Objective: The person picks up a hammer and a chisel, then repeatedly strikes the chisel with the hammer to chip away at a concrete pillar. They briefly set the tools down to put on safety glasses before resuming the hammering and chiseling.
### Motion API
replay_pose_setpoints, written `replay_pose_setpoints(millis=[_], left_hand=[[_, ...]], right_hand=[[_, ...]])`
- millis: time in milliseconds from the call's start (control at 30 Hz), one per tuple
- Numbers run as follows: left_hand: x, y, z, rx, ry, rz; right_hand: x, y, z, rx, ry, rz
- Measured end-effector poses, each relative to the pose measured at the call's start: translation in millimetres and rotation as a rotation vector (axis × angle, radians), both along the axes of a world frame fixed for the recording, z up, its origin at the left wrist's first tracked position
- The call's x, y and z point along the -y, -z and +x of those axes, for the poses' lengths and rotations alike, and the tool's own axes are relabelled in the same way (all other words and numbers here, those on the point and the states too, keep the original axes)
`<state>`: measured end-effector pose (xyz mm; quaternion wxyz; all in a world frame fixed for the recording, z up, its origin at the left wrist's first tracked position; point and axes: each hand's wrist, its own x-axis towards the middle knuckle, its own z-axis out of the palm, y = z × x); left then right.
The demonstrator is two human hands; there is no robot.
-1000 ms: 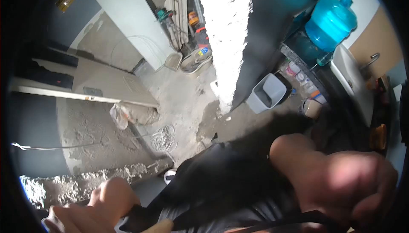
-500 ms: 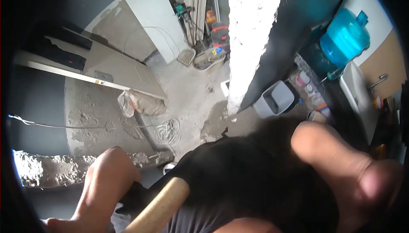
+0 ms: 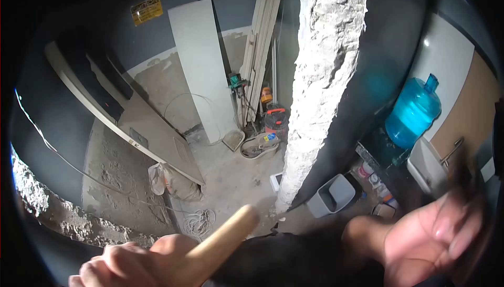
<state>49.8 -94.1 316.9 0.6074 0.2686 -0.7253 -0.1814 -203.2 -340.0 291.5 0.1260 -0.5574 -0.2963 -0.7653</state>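
A thick, pale wooden tool handle (image 3: 223, 247) slants up from the bottom edge, its rounded end pointing up and right. My left hand (image 3: 123, 266) is at the lower left with bent fingers, closed around the lower part of this handle. Whatever is on the handle's other end is out of view. At the lower right is my right hand (image 3: 433, 237), palm toward the camera and fingers apart and partly bent. It is somewhat blurred, and I see nothing held in it. Dark clothing (image 3: 294, 263) shows between the hands.
A rough broken wall edge (image 3: 328, 77) rises ahead. To its right are a grey bin (image 3: 332, 195), a blue water jug (image 3: 415, 112) and a sink (image 3: 424, 163). A door (image 3: 157, 129), a filled sack (image 3: 181, 184), coiled cable (image 3: 199, 224) and leaning boards (image 3: 197, 66) stand left.
The view has tilted up, showing more of the far wall. Both hands have come further into view, and the wooden handle has shifted right in the picture.
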Motion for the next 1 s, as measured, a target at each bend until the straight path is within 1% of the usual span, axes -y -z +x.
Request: replay_pose_setpoints(millis=[33,67,100,167,200,233,300,333,367,433,467,500,567,600,700,733,767,833,900,967,1000], left_hand=[[6.6,12.5,-1.7,-0.018,-0.03,0.007],[31.5,44.0,-46.0,-0.406,-0.115,-0.28],[26.5,40.3,-37.7,-0.415,-0.124,-0.272],[28.6,15.0,-15.4,-0.048,0.025,-0.164],[58.8,38.4,-48.5,-0.442,-0.266,-0.767],[59.9,37.8,-48.3,-0.451,-0.268,-0.761],[58.6,36.8,-50.5,-0.362,-0.105,-0.55],[52.9,34.0,-43.9,-0.307,-0.157,-0.576],[55.1,37.1,-41.6,-0.308,-0.154,-0.57],[79.2,33.5,-32.6,-0.265,0.159,-0.929],[97.2,22.0,-41.9,-0.386,0.326,-1.123],[92.8,19.5,-47.3,-0.394,0.323,-1.114],[79.9,18.6,-55.6,-0.529,0.385,-0.738],[75.1,19.4,-57.7,-0.525,0.384,-0.732],[63.8,18.7,-61.5,-0.458,0.168,-0.741],[67.8,17.8,-65.3,-0.51,0.289,-0.768],[63.7,17.0,-63.5,-0.506,0.283,-0.76],[53.5,15.9,-59.0,-0.442,0.335,-0.599],[56.7,18.2,-59.7,-0.423,0.347,-0.622],[75.8,11.5,-63.3,-0.463,0.339,-0.991],[68.9,12.8,-64.5,-0.474,0.292,-0.922]], right_hand=[[-5.5,1.7,-3.2,-0.007,-0.014,-0.008],[-6.8,3.0,-2.9,-0.005,-0.019,-0.003],[-10.6,5.1,-2.6,-0.004,-0.031,-0.005],[-14.4,7.3,-6.0,-0.009,-0.038,0.006],[-15.6,7.1,-7.3,-0.011,-0.036,0.01],[-16.8,6.7,-8.1,-0.014,-0.04,0.009],[-21.1,6.5,-10.4,-0.023,-0.042,0.012],[-22.9,7.5,-10.5,-0.023,-0.051,0.011],[-25.2,7.6,-12.4,-0.021,-0.054,0.011],[-30.0,7.3,-14.5,-0.022,-0.06,0.007],[-31.7,6.5,-15.8,-0.023,-0.062,0.005],[-34.3,7.4,-15.7,-0.02,-0.072,0.007],[-35.5,10.2,-14.5,-0.008,-0.09,0.022],[-37.6,10.5,-14.7,-0.011,-0.097,0.023],[-41.6,15.3,-8.0,-0.01,-0.103,0.028],[-43.1,17.2,-4.8,-0.011,-0.114,0.029],[-43.1,21.4,0.2,-0.019,-0.12,0.039],[-43.2,23.7,3.8,-0.023,-0.122,0.05],[-49.6,22.3,-0.9,-0.016,-0.132,0.05],[-56.1,14.0,-12.7,0.002,-0.125,0.035],[-59.1,11.3,-17.9,0.004,-0.117,0.024]])
